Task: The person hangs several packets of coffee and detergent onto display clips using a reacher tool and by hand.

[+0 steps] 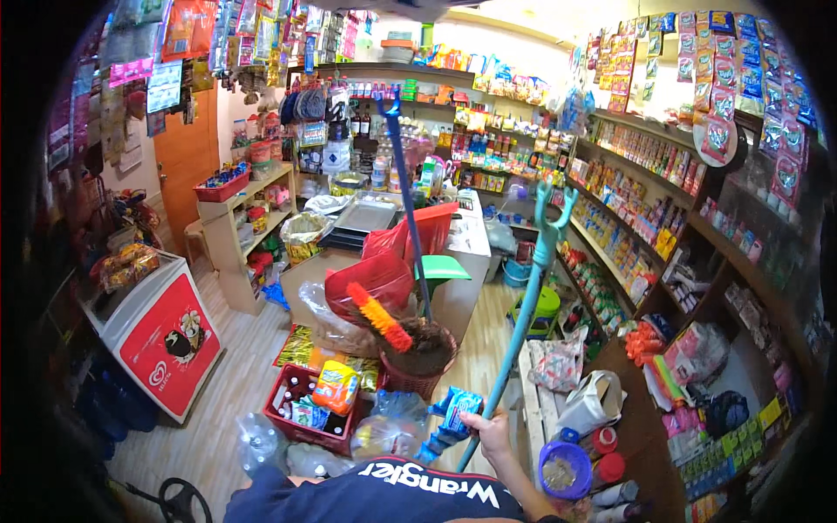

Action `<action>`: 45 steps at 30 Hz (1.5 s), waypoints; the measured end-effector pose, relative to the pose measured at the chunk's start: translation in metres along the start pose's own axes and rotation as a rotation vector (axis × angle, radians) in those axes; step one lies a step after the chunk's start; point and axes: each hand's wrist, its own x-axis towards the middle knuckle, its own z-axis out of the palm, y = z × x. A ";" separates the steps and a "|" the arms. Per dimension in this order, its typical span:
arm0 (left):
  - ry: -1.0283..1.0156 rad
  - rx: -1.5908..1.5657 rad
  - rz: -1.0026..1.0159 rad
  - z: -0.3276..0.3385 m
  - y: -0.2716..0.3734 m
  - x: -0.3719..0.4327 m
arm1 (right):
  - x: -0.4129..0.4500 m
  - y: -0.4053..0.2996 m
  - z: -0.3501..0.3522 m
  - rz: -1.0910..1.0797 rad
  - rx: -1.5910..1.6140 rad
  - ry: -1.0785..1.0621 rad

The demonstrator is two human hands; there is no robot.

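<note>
My right hand (490, 431) is closed around a blue pole (523, 320) with a forked, hook-like top, held upright and leaning right. A strip of blue snack sachets (456, 412) is at the same hand, hanging beside the pole. My left hand is out of view. Before me, a woven basket (418, 376) holds brooms and an orange and yellow duster (379, 317). A darker blue forked pole (409, 196) rises from behind the basket. Left of it, a red crate (307, 431) holds bottles and a yellow-orange pack (336, 388).
A red and white freezer (167, 346) stands at the left. Beyond the basket is a counter (467, 242) with metal trays (366, 216). Stocked shelves (628, 176) line the right side. A white slatted bench (539, 392) and a purple basket (565, 469) are near my right. Sachets hang overhead.
</note>
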 end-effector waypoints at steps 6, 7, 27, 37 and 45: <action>0.022 0.002 0.057 0.013 0.066 0.056 | 0.010 -0.023 -0.095 0.081 -0.036 0.013; 0.025 -0.002 0.069 0.015 0.079 0.061 | 0.010 -0.032 -0.101 0.107 -0.028 0.013; 0.760 -0.060 0.628 -0.119 0.289 0.148 | 0.207 -0.078 -0.069 -0.097 0.198 -0.428; 1.118 -0.128 0.953 -0.199 0.417 0.067 | 0.279 -0.197 0.015 -0.345 0.258 -0.806; 1.487 0.037 0.709 -0.226 0.488 0.011 | 0.337 -0.242 0.048 -0.432 0.372 -1.196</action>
